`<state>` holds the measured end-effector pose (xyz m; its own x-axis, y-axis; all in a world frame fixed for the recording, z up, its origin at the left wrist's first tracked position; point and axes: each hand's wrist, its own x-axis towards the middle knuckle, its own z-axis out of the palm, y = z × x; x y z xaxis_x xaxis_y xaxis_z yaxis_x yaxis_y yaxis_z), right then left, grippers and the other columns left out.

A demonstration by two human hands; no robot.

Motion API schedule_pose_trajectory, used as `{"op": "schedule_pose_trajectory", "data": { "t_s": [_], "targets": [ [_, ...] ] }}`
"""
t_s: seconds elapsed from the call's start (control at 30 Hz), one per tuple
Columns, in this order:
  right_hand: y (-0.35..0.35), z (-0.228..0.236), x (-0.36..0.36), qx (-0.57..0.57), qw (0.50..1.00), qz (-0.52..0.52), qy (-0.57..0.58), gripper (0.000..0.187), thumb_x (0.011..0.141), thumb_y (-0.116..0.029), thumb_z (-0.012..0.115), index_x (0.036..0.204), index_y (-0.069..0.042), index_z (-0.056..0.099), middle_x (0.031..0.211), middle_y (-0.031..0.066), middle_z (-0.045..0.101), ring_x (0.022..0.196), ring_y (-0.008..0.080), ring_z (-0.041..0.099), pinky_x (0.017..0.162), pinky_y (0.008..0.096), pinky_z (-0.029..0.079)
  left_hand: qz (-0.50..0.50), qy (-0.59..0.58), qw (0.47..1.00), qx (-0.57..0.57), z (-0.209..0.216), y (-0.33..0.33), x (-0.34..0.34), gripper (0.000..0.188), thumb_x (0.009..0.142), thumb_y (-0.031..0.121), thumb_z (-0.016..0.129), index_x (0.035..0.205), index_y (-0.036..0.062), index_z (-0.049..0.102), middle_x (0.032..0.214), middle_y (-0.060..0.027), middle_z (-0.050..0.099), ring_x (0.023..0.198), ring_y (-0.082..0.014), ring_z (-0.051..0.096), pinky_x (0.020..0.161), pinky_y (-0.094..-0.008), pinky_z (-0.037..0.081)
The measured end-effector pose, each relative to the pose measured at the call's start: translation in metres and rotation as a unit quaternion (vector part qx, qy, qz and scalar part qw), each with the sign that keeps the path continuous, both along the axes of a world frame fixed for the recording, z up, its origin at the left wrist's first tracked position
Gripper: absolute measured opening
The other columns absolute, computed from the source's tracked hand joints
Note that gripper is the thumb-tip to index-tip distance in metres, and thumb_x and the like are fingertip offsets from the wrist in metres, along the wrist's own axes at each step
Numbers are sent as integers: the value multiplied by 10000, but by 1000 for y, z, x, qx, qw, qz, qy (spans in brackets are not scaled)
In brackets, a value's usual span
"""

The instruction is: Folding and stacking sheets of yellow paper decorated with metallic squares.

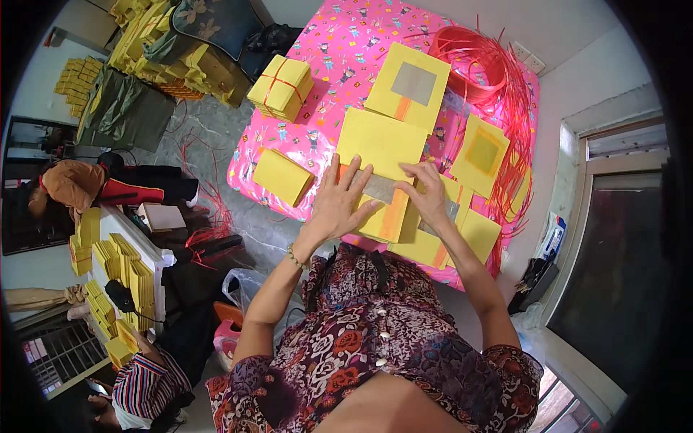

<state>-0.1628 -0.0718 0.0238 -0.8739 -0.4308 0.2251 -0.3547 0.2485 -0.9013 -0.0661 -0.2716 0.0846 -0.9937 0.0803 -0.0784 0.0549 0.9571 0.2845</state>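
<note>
A yellow sheet of joss paper [381,137] lies over a stack of joss paper [382,218] with a grey foil patch and orange stripes, near the table's front edge. My left hand [336,200] rests on it palm down, its fingers spread across the left side. At the right edge, the thumb and forefinger of my right hand [426,191] close on the sheet. Beyond sits another pile of joss paper [419,81] with a grey square. More foil-patched sheets [479,150] lie right of my hands. A folded yellow stack [283,177] is to the left.
A bundle tied with red strips [280,88] stands at the table's left. Loose red plastic strips [498,79] run down the right side of the pink patterned tablecloth [346,43]. At left, a person in a striped top [155,382] handles yellow paper beside stacked bundles [123,270].
</note>
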Motion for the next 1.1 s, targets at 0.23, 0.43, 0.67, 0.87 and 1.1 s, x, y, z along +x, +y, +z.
{"op": "schedule_pose_trajectory", "data": {
  "t_s": [0.23, 0.43, 0.67, 0.87, 1.1],
  "targets": [
    [4, 17, -21, 154, 933, 47, 321, 331, 738, -190, 774, 1031, -59, 693, 861, 54, 591, 844, 223, 558, 741, 338, 444, 89, 51, 973, 205, 3, -16, -8, 611, 932, 365, 567, 1416, 27, 409, 1439, -246, 390, 1346, -465, 320, 1099, -490, 307],
    [4, 16, -24, 119, 914, 42, 386, 237, 778, -165, 738, 978, -47, 691, 770, 39, 594, 724, 212, 585, 688, 357, 455, 270, 128, 937, 182, 8, -9, -39, 808, 839, 389, 692, 1423, -42, 335, 1256, -280, 474, 1161, -385, 505, 960, -456, 432],
    [-21, 43, -8, 99, 917, 55, 382, 221, 781, -177, 738, 973, -75, 697, 778, 29, 606, 728, 203, 604, 681, 348, 459, 333, 77, 839, 423, 14, -5, -55, 1031, 832, 299, 733, 1464, -81, 13, 1021, -183, 659, 813, -222, 670, 697, -313, 527],
    [-35, 64, 8, 47, 960, 91, 261, 226, 776, -158, 740, 982, -79, 691, 873, 44, 610, 803, 225, 606, 704, 356, 461, 422, 151, 664, 598, 10, -63, -35, 493, 879, 31, 655, 1242, -4, 323, 1079, -210, 633, 903, -248, 686, 713, -329, 601],
    [-17, 34, 27, 72, 983, 58, 160, 182, 789, -68, 709, 970, -59, 695, 927, 72, 623, 857, 257, 611, 733, 374, 484, 505, 170, 488, 691, -57, -165, 33, 282, 931, 171, 638, 1197, 101, 577, 1091, -25, 643, 960, -166, 605, 820, -338, 508]
  ]
}}
